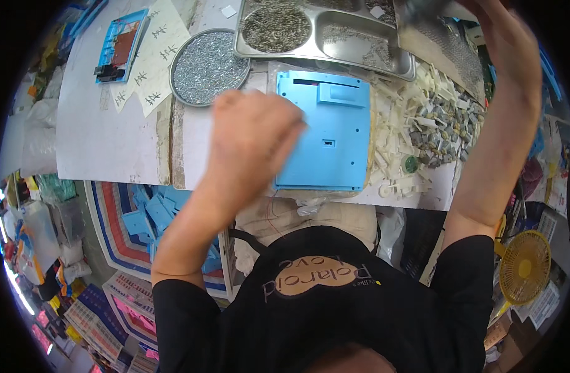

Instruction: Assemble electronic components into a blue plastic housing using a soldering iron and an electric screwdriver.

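Note:
A flat light-blue plastic casing (pixel 325 133) with several screw holes lies before me on a worn pad. My left hand (pixel 254 133) hovers over its left edge, fingers curled closed and slightly blurred; whatever is in them is hidden. At the upper right, my right hand (pixel 499 31) is raised, its fingers partly cut off by the picture's top. Close to those fingers is a blurred dark object (pixel 423 10); whether I grip it is unclear. A round metal dish (pixel 210 67) full of small silvery parts stands left of the casing.
Behind the casing, a steel compartment tray (pixel 327 57) holds small metal parts. White plastic pieces (pixel 393 133) and grey metal-like parts (pixel 443 127) are heaped at right. Farther left lies a blue frame (pixel 121 46). Below the table, a striped bag (pixel 120 239) contains blue pieces; a yellow fan (pixel 525 267) stands right.

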The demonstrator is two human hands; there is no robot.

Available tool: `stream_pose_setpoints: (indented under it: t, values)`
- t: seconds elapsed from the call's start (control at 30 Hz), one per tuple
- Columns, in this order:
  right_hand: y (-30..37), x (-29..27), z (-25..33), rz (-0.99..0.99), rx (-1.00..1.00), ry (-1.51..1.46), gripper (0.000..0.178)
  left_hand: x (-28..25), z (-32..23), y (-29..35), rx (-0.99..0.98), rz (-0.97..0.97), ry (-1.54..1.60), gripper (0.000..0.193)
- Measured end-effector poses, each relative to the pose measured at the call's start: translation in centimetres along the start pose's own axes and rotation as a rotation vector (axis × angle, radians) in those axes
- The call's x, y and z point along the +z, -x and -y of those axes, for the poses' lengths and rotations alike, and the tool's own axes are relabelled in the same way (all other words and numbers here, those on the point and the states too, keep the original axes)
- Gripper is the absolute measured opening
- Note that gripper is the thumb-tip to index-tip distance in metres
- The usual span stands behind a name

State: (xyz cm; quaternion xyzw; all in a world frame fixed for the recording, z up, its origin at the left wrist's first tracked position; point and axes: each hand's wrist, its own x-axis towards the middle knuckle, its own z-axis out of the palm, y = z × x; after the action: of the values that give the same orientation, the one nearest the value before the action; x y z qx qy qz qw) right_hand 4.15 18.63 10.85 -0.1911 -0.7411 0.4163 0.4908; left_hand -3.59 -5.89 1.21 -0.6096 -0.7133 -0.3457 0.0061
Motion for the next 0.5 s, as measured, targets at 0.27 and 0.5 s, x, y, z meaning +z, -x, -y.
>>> stream_pose_setpoints:
  t: [0.27,0.5]
  values:
    - [7.5,-3.9,1.6,0.815,0.160,-0.891,0.032,2.9,-3.7,1.4,-0.022,-0.016,0.352,0.014]
    - [10.9,-4.4,4.7,0.603,0.233,-0.743,0.022,2.9,-3.6,1.0,0.009,-0.009,0.367,0.018]
